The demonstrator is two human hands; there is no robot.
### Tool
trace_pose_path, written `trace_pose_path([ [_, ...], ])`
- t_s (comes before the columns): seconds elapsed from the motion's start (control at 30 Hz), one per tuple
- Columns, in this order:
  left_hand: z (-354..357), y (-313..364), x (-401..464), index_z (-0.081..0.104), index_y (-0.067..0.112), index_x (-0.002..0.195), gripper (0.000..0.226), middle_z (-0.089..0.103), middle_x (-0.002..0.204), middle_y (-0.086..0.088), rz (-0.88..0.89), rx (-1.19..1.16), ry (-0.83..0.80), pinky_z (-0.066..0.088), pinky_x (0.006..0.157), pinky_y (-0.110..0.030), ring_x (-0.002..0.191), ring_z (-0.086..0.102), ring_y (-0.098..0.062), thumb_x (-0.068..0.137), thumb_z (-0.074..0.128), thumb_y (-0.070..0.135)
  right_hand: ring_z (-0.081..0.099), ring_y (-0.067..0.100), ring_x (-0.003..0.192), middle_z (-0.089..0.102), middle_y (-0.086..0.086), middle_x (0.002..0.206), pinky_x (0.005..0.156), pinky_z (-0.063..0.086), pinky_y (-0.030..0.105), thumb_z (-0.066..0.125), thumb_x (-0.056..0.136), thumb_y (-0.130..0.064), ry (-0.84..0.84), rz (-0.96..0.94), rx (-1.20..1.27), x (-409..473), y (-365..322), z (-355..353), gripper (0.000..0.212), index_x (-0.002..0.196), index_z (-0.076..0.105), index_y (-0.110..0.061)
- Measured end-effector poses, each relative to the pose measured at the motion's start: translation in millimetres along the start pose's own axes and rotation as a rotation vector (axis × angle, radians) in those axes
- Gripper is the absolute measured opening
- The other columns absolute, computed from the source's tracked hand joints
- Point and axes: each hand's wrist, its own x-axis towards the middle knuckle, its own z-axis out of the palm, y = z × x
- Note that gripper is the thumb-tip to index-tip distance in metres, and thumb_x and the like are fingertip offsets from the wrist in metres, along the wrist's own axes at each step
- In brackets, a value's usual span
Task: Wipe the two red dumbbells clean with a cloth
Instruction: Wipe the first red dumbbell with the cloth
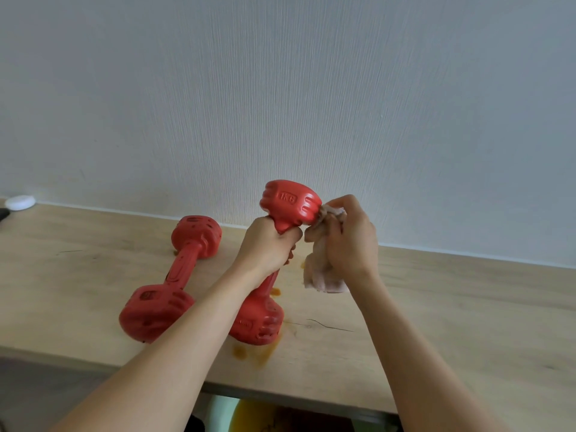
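Red rubbery dumbbell (282, 241), probably heavy, is held by left hand (268, 247) at its handle at frame centre, while right hand (350, 238) grips the soft cloth (321, 269).

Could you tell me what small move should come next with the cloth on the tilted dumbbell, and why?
Probably turn the tilted dumbbell a little in the left hand: the cloth, held by the right hand, touches only the right edge of its raised head, so the rest is likely unwiped.
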Motion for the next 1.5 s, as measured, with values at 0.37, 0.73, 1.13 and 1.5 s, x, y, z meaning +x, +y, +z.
trace_pose_path([
  [0.37, -3.8, 0.8, 0.8, 0.057, 0.008, 0.062, 0.022, 0.051, 0.052, -0.003, -0.020, -0.031, -0.010, 0.041, 0.046, -0.020, 0.039, 0.047, -0.008, 0.084, 0.054, 0.008, 0.062, 0.015, 0.081, 0.066, -0.014, 0.066, 0.071, 0.048, 0.033, 0.046, 0.094, -0.010, 0.027, -0.058, 0.071, 2.1, 2.9, 4.2, 0.019, 0.090, 0.053, -0.027],
  [0.73, -4.1, 2.0, 1.4, 0.057, 0.008, 0.065, 0.020, 0.048, 0.045, 0.004, -0.056, -0.153, -0.123, 0.039, 0.044, -0.020, 0.041, 0.045, -0.009, 0.085, 0.054, 0.005, 0.067, 0.012, 0.074, 0.068, -0.006, 0.066, 0.071, 0.054, 0.035, 0.045, 0.090, -0.005, 0.011, -0.087, 0.203, -3.1, 6.3, 0.6, 0.022, 0.082, 0.051, -0.024],
  [1.13, 1.1, 4.3, -2.5, 0.048, 0.013, 0.052, 0.034, 0.043, 0.042, 0.006, -0.005, -0.156, -0.184, 0.039, 0.046, -0.023, 0.041, 0.041, -0.009, 0.084, 0.052, 0.003, 0.058, 0.018, 0.079, 0.057, -0.005, 0.076, 0.074, 0.047, 0.038, 0.046, 0.095, -0.005, 0.009, 0.039, 0.267, 4.2, 14.5, 3.0, 0.009, 0.092, 0.051, -0.012],
  [1.5, 0.8, 3.4, -0.6, 0.049, 0.011, 0.053, 0.033, 0.042, 0.044, 0.001, -0.009, -0.188, -0.175, 0.037, 0.046, -0.024, 0.041, 0.041, -0.012, 0.085, 0.052, 0.003, 0.053, -0.006, 0.068, 0.056, -0.012, 0.075, 0.061, 0.040, 0.012, 0.044, 0.094, -0.001, 0.039, -0.046, 0.319, 0.5, 5.9, -0.6, 0.022, 0.085, 0.045, -0.022],
])
